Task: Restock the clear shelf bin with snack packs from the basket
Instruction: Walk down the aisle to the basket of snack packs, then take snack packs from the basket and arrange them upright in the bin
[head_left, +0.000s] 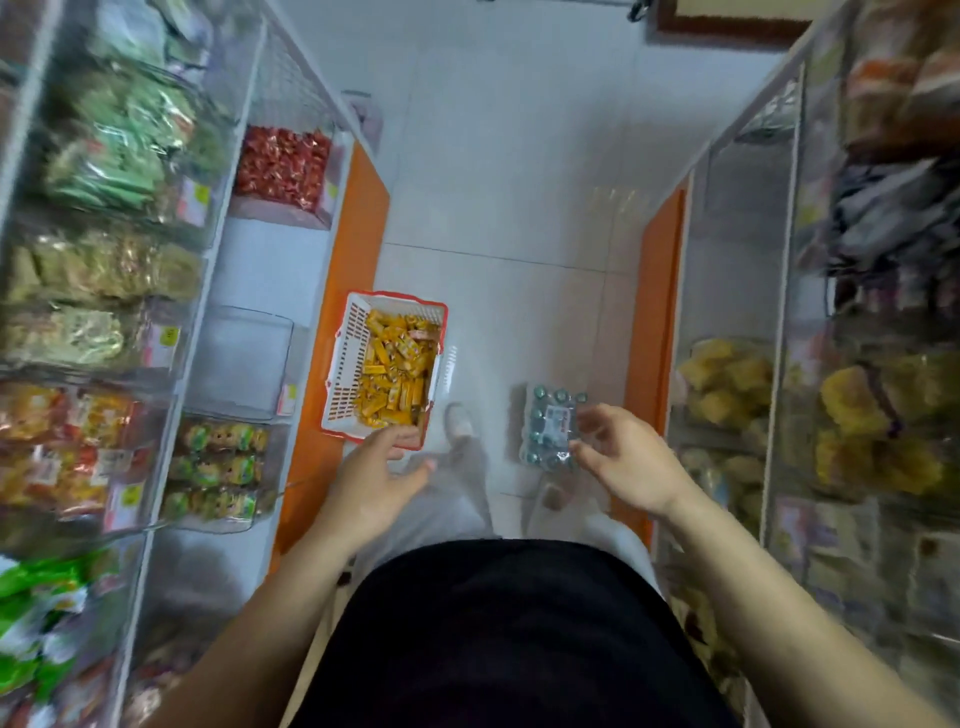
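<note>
My loose left hand (374, 478) and right hand (626, 462) hold nothing; the basket (340, 364) of blurry-labelled snack packs (397, 364) points away from me.

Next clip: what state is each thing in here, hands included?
basket: upright on the floor, well filled
snack packs: piled in the basket
clear shelf bin: on the left shelf, looks empty
left hand: open, empty, by the basket's near rim
right hand: open, empty
bottle pack: wrapped, on the floor

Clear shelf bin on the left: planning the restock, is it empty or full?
Looks empty: the clear shelf bin shows no packs inside, only see-through walls.
</note>
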